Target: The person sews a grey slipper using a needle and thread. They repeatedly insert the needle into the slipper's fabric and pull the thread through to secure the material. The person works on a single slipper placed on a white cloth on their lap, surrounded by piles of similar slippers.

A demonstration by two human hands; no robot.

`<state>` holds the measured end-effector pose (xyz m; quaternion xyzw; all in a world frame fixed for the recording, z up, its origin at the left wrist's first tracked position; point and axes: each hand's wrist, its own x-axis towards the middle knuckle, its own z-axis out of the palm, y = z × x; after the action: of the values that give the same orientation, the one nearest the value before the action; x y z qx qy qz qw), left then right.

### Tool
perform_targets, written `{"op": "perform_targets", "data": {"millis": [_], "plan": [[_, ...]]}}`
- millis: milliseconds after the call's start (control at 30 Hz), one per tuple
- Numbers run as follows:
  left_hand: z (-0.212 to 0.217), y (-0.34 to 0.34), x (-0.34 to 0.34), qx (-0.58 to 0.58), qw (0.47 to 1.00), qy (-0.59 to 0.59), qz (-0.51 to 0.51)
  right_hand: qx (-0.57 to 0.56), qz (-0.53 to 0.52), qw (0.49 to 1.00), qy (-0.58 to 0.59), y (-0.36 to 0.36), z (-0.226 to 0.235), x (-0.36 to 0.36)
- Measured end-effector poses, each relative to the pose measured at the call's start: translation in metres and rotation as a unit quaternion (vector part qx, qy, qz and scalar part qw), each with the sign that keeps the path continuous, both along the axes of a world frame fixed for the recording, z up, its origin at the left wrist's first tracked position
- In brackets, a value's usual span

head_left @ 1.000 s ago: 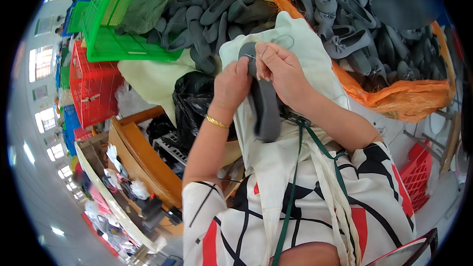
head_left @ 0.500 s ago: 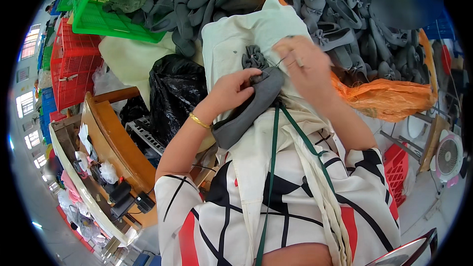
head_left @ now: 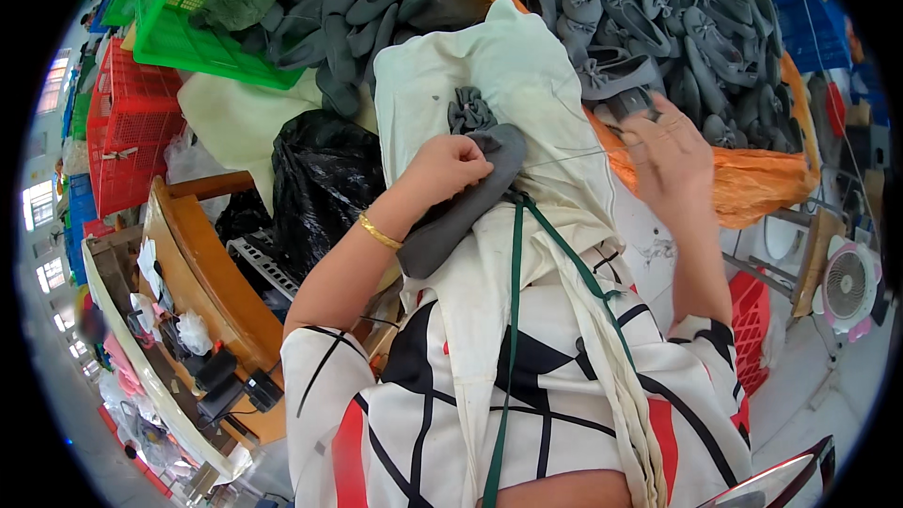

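A grey flat shoe lies slantwise over the cream cloth on my lap, its toe pointing away from me. My left hand is closed on the shoe near its toe, fingers pressed together over the opening. From there a dark thread runs taut to the right. My right hand, slightly blurred, is raised at the thread's far end with its fingers pinched; a needle cannot be made out. Just beyond the shoe's toe sits a small bunch of grey fabric bows.
Grey shoes with bows fill an orange sack at the far right. More grey shoes pile beside a green crate. A black plastic bag and a wooden drawer table stand left; a fan stands right.
My right hand has swung out to the right, away from the shoe, drawing the thread out into a long line. The left hand keeps its hold on the shoe.
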<state>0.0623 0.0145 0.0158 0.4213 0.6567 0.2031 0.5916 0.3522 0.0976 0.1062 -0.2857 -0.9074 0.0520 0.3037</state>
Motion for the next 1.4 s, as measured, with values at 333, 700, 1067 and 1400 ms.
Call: {"op": "perform_targets", "data": {"millis": [333,700,1067,1400], "plan": [[-0.013,-0.012,-0.011,-0.088,0.886,-0.375,0.258,-0.553,-0.029,0.832,0.036,-0.004,-0.009,0.019],[-0.011,-0.025,-0.02,0.06,0.993,-0.092,0.05,-0.261,0.063,0.962,-0.058,-0.015,-0.092,-0.115],[-0.028,-0.02,-0.022,-0.037,0.974,-0.172,0.142,-0.318,0.085,0.944,0.024,-0.021,-0.105,-0.132],[-0.036,-0.033,-0.026,-0.065,0.876,-0.402,0.258,-0.738,-0.061,0.44,0.507,0.032,-0.111,-0.006]]}}
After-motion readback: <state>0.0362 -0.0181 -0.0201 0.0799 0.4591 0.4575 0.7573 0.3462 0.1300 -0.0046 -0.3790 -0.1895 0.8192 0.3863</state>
